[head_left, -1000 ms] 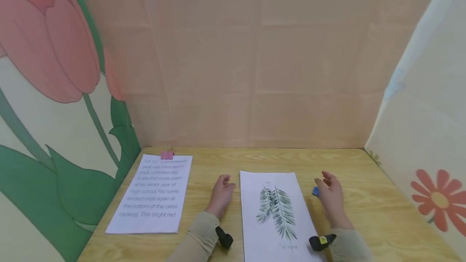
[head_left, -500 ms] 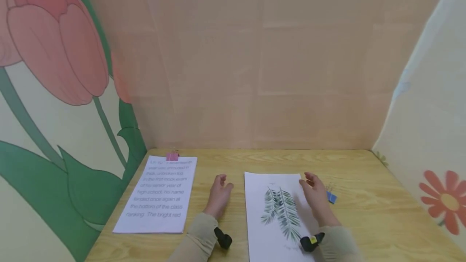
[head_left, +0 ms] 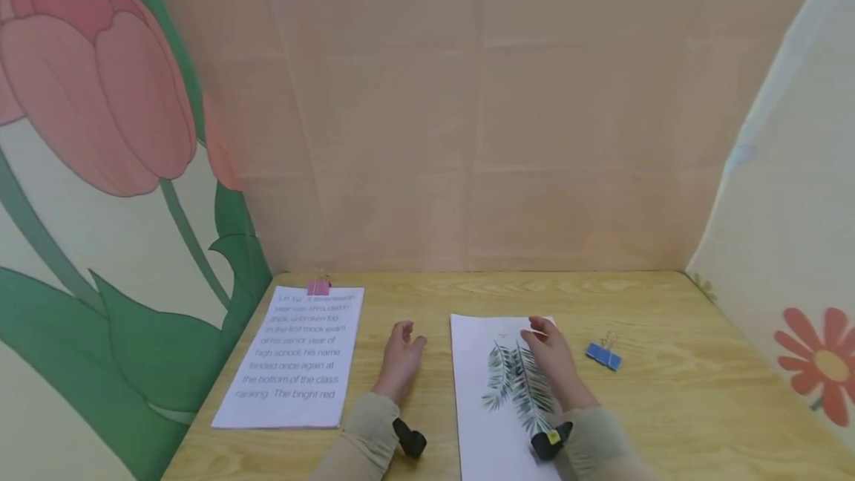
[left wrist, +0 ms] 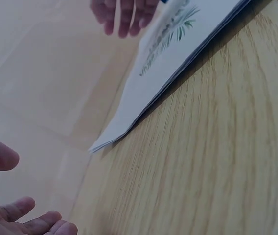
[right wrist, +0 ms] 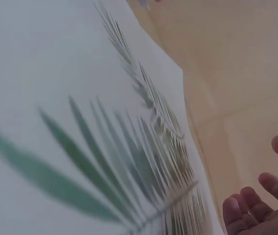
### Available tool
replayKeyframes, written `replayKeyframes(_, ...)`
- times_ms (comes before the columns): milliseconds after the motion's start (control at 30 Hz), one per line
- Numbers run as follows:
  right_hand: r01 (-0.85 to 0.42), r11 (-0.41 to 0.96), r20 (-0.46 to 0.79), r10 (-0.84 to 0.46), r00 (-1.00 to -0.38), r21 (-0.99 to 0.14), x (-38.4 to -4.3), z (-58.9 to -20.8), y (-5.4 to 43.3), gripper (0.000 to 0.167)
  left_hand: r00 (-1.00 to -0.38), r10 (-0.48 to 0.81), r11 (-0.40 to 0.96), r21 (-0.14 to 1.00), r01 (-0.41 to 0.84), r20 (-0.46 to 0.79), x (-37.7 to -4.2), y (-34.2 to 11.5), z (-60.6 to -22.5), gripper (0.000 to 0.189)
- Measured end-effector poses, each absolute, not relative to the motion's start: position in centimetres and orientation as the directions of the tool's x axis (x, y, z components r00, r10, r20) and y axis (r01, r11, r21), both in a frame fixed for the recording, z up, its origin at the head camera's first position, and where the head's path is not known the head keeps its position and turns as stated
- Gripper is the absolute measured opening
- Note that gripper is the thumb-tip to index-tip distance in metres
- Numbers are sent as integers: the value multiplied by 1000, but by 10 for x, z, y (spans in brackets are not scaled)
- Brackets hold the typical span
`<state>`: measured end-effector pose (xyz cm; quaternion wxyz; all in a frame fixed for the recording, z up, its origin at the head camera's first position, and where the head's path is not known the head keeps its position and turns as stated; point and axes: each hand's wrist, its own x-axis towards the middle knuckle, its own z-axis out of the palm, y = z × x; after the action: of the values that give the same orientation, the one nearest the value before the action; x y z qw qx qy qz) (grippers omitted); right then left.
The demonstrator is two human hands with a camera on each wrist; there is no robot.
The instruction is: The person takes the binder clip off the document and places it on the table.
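Observation:
A stack of white paper (head_left: 490, 436) with a green palm-leaf print lies in the middle of the table. Over its upper right part hovers my right hand (head_left: 556, 364), fingers loosely bent and holding nothing. My left hand (head_left: 402, 364) is just left of the stack, with a gap between thumb and fingers and nothing in it. The left wrist view shows several layered sheets (left wrist: 178, 73) at the stack's edge. To the right of the right hand, a blue binder clip (head_left: 604, 357) lies on the wooden table, its wire handles pointing away.
At the left of the table (head_left: 701, 407) rests another stack of paper (head_left: 283, 362), printed with large text. A pink binder clip (head_left: 318, 287) grips its top edge. A peach backdrop (head_left: 467, 132) rises behind the table, with flower-patterned panels on both sides.
My right hand has moved left, from beside the blue binder clip to above the palm-leaf sheets, leaving the clip fully visible. The left hand has stayed almost still. The head view has shifted slightly.

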<state>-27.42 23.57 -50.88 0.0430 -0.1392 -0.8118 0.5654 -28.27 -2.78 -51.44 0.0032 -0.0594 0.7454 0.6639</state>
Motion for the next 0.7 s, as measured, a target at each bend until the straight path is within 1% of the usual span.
replayKeyframes(133, 155, 328, -77, 239, -968, -932, -276, -510, 226, 49, -987, -84, 108, 983, -146, -137, -282, -29, -515, 55)
replayKeyframes(233, 148, 332, -79, 210, -974, -932, -278, -511, 218, 49, -985, -83, 109, 981, -159, -151, -283, -29, -515, 55)
replayKeyframes(433, 136, 306, -89, 165, -982, -942, -278, -516, 206, 49, -987, -87, 102, 985, -141, -132, -282, -31, -516, 54)
replayKeyframes(700, 131, 361, -87, 135, -987, -923, -276, -515, 194, 47, -985, -104, 116, 982, -152, -140, -282, -32, -517, 53)
